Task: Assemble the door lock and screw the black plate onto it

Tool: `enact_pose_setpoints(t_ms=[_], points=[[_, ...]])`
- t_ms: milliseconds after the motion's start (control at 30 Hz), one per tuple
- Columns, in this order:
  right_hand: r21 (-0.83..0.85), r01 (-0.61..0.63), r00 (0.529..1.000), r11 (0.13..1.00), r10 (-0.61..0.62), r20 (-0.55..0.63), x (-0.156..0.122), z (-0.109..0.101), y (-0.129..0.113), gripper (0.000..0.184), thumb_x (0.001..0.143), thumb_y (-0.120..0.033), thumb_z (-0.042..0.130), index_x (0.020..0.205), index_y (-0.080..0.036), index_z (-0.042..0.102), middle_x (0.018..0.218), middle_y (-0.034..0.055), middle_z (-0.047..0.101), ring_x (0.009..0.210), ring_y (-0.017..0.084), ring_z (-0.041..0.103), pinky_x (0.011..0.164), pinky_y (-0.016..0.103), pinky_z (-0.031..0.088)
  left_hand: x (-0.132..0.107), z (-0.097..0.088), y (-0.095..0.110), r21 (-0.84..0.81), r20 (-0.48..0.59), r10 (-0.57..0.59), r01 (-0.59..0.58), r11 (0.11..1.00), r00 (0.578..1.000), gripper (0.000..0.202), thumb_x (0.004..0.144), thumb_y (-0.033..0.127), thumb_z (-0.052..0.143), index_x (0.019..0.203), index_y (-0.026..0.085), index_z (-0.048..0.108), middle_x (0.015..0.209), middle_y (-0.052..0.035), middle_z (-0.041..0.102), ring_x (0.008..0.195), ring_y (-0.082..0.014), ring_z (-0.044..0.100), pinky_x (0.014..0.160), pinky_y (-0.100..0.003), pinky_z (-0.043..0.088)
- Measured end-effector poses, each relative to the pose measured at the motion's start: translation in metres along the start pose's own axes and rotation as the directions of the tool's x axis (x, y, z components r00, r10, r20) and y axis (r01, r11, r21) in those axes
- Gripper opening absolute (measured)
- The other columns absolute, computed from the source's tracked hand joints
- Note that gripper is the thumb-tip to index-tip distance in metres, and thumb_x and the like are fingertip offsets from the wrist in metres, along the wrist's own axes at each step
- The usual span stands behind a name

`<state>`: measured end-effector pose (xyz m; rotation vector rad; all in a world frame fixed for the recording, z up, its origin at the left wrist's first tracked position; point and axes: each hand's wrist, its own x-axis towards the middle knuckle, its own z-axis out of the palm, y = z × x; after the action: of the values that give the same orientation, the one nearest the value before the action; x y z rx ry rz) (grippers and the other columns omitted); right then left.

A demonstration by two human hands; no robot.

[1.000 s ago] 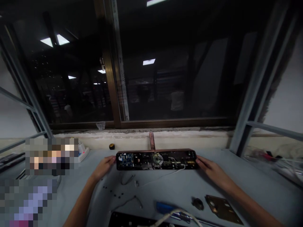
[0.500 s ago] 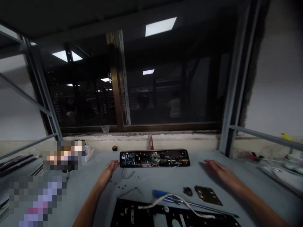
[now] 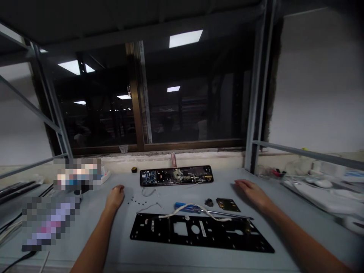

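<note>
My left hand point(image 3: 115, 196) rests on the grey tabletop with its fingers curled in and nothing seen in it. To the right, my right hand point(image 3: 250, 191) lies with fingers stretched out, holding nothing. Between them at the back is a long black housing point(image 3: 184, 181), its inside showing a blue circuit board point(image 3: 149, 177), a round part and wires. Nearer me, a black metal plate point(image 3: 210, 239) with cutouts lies flat. A white cable point(image 3: 196, 207) crosses its far edge and a blue-handled screwdriver point(image 3: 187, 207). A brass-coloured plate point(image 3: 228, 204) and a small dark part point(image 3: 209, 202) lie beyond.
Several tiny screws point(image 3: 138, 201) and two thin wires point(image 3: 150, 206) lie right of my left hand. A small black-and-gold knob point(image 3: 134, 170) stands by the wall. Metal rack posts point(image 3: 254, 113) rise at both sides. White equipment point(image 3: 313, 193) sits at the far right.
The view has shifted, so the whole black plate shows. My left hand has drawn back from the housing's left end and its fingers have curled. The right hand stays empty.
</note>
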<state>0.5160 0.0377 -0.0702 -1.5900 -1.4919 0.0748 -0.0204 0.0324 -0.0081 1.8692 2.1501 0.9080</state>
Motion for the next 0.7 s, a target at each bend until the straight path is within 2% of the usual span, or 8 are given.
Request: enact_pose_setpoints(t_ms=[133, 267, 467, 700], points=[[-0.195, 0.043, 0.996, 0.98, -0.027, 0.086, -0.005, -0.002, -0.006, 0.034, 0.071, -0.032, 0.039, 0.09, -0.017, 0.063, 0.098, 0.0112, 0.066, 0.095, 0.027, 0.057, 0.083, 0.047, 0.042, -0.005, 0.003, -0.002, 0.19, 0.034, 0.061, -0.067, 0.98, 0.998, 0.033, 0.079, 0.016, 0.036, 0.104, 0.012, 0.058, 0.113, -0.0144, 0.057, 0.108, -0.0247, 0.05, 0.092, -0.034, 0.034], [-0.331, 0.074, 0.989, 0.941, -0.026, 0.147, -0.011, -0.001, -0.011, 0.035, 0.073, -0.036, 0.038, 0.095, -0.024, 0.062, 0.108, 0.0094, 0.061, 0.104, 0.032, 0.051, 0.081, 0.062, 0.033, -0.006, 0.005, 0.004, 0.309, 0.058, 0.104, -0.117, 0.944, 0.993, 0.036, 0.08, 0.015, 0.031, 0.107, 0.01, 0.056, 0.113, -0.0154, 0.057, 0.104, -0.0237, 0.053, 0.089, -0.033, 0.036], [-0.42, 0.07, 0.978, 0.905, 0.021, 0.207, -0.012, 0.002, -0.016, 0.039, 0.078, -0.037, 0.031, 0.1, -0.026, 0.061, 0.116, 0.0074, 0.057, 0.107, 0.03, 0.05, 0.084, 0.06, 0.03, -0.005, 0.007, 0.005, 0.406, 0.082, 0.137, -0.158, 0.9, 0.987, 0.036, 0.079, 0.012, 0.031, 0.107, 0.01, 0.055, 0.111, -0.0127, 0.059, 0.102, -0.0217, 0.054, 0.086, -0.029, 0.038], [-0.483, 0.058, 0.959, 0.874, 0.086, 0.271, -0.013, -0.003, -0.022, 0.043, 0.079, -0.037, 0.027, 0.107, -0.025, 0.057, 0.12, 0.0056, 0.054, 0.109, 0.027, 0.048, 0.087, 0.054, 0.033, -0.005, 0.012, 0.004, 0.434, 0.079, 0.128, -0.15, 0.888, 0.989, 0.036, 0.08, 0.011, 0.033, 0.109, 0.013, 0.054, 0.114, -0.0105, 0.058, 0.103, -0.0177, 0.053, 0.088, -0.026, 0.036]])
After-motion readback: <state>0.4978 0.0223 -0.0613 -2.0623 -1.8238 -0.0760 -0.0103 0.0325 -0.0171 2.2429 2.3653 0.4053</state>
